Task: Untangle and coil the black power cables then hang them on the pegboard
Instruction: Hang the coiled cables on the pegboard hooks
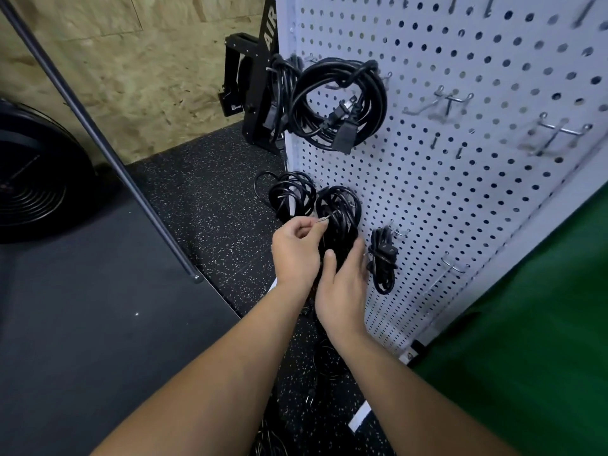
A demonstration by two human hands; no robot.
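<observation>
Head view, looking down-forward, close on pegboard (460,199).

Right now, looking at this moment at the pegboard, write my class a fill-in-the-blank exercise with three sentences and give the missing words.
1. The coiled cables hang on a white ____ full of round holes.
2. The left hand pinches a thin metal ____ at the coil being hung.
3. The right hand grips that coil from ____.

Missing words: pegboard; hook; below
</observation>
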